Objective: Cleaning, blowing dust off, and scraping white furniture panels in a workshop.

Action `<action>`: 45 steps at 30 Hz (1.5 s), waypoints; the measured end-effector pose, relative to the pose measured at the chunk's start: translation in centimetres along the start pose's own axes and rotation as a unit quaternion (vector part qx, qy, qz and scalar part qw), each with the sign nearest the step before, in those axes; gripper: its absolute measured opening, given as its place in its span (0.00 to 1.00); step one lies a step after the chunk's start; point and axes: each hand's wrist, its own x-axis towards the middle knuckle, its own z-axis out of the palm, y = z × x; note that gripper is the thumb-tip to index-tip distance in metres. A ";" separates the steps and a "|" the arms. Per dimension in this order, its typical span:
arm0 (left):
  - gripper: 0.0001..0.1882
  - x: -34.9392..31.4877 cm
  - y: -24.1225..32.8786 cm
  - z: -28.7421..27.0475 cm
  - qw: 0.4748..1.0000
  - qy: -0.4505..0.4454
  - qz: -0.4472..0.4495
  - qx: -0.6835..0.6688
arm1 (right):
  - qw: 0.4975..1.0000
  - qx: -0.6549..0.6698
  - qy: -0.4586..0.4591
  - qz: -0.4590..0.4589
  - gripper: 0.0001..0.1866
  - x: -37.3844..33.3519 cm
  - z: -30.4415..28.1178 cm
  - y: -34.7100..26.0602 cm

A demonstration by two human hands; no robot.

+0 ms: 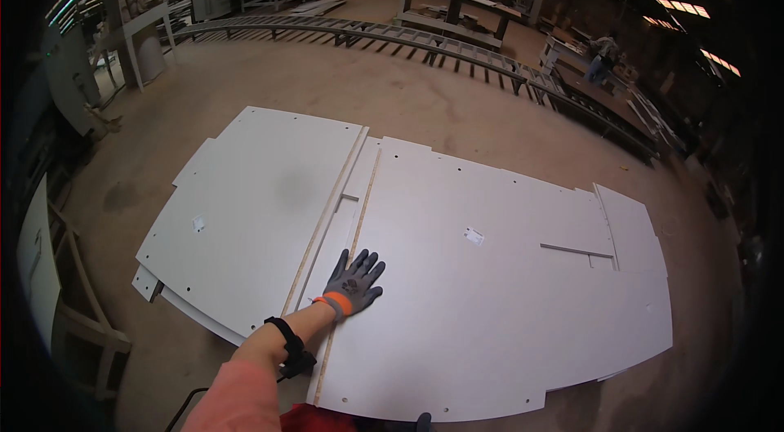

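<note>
My left hand (353, 285), in a grey glove with an orange cuff, lies palm down with spread fingers on a large white panel (457, 309). It rests close to the panel's left edge, where a strip of bare chipboard shows. Of my right hand (424, 421) only a dark gloved fingertip shows, at the panel's near edge; the rest is hidden. Left of my left hand lies another white panel (245, 203), with small holes and a paper label (198, 224). A second label (474, 237) is stuck on the right panel.
More white panels (637, 228) lie at the right end of the stack. A long roller conveyor (392, 36) runs across behind. A wooden frame (90, 318) with a leaning board (41, 260) stands at left. Far right, a person (603, 56) is near a workbench.
</note>
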 end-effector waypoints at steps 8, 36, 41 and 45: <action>0.32 0.8 -3.6 -1.0 1.000 -0.020 -0.004 -0.016 | 0.955 -0.042 0.161 -0.247 0.40 -0.3 -0.2 -3.5; 0.36 3.7 -6.7 -2.3 0.992 -0.016 -0.122 0.018 | 0.826 -0.442 0.328 -0.123 0.35 6.8 -1.1 -4.7; 0.36 4.2 -6.4 -2.1 0.992 -0.037 -0.118 0.032 | 0.870 -0.357 0.319 -0.118 0.36 5.5 1.2 -6.0; 0.36 4.2 -6.9 -1.5 0.994 -0.022 -0.097 0.036 | 0.965 -0.120 0.216 -0.090 0.29 3.0 3.7 -7.2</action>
